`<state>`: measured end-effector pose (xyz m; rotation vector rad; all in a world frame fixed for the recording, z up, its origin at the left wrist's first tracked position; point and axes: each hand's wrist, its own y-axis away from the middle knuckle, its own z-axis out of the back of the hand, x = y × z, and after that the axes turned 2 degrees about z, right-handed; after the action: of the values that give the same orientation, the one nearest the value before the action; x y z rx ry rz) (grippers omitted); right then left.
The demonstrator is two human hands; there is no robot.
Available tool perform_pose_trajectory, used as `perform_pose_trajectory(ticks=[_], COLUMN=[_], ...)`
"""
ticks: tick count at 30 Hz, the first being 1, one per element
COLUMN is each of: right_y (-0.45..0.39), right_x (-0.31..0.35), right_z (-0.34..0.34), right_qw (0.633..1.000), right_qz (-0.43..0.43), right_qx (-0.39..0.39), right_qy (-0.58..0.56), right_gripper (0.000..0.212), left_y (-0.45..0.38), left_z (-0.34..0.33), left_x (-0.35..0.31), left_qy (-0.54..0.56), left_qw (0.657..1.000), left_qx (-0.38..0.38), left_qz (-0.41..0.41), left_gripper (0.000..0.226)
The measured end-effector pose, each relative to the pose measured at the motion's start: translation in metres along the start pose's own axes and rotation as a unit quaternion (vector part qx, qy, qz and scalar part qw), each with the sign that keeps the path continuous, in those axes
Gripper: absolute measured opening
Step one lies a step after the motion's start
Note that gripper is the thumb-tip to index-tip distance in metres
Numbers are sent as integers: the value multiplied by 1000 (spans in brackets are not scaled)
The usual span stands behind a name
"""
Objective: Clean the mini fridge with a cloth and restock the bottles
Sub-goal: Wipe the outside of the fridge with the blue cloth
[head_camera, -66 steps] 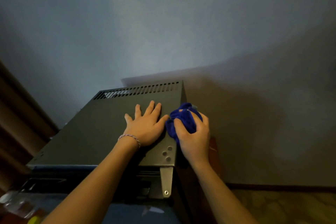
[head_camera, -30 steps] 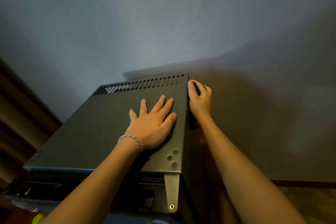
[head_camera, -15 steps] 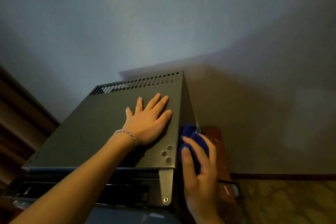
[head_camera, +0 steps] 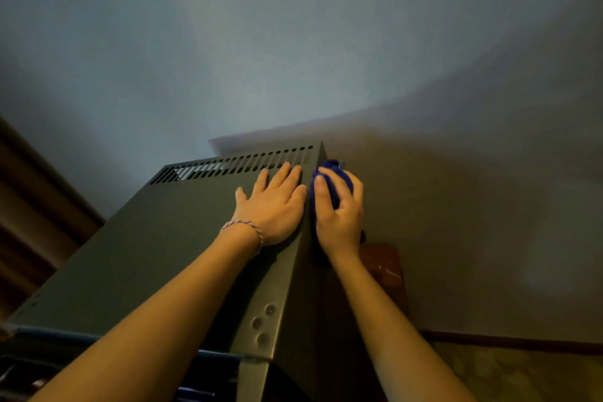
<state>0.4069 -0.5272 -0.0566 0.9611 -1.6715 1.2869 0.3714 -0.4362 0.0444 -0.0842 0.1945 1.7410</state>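
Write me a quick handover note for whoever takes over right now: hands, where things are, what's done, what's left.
Left hand: open, flat on the mini fridge top, bracing it near the vent slots.
Right hand: closed on the blue cloth, pressing it against the fridge's right side, high up near the back corner.
Done: cannot tell which surfaces are already wiped.
Left: finish the right side, wipe the remaining surfaces, then restock. No bottles are clearly visible in this view.
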Motion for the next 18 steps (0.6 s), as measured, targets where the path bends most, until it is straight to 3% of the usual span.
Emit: perform_pose_trajectory(ticks=[6,11,16,18], right_y=[-45,19,105,143], right_x=[-84,-156,-129,-90], right_z=[-3,22,41,45], right_qw=[993,986,980,987], right_qz=[-115,-156,-196,-152], right_qx=[-12,15,-23,-30], right_qy=[8,57,35,37], right_gripper=[30,19,13,17], left_y=[-7,-10,-2,7], left_z=[2,-2,-6,-6], left_x=[-2,2,-4,-4], left_qy=[-45,-42,-34,-29], left_qw=[999,999,999,999], left_qx=[-13,-24,-40,-32], left_qz=[1,3,4,11], left_gripper=[72,71,68,66])
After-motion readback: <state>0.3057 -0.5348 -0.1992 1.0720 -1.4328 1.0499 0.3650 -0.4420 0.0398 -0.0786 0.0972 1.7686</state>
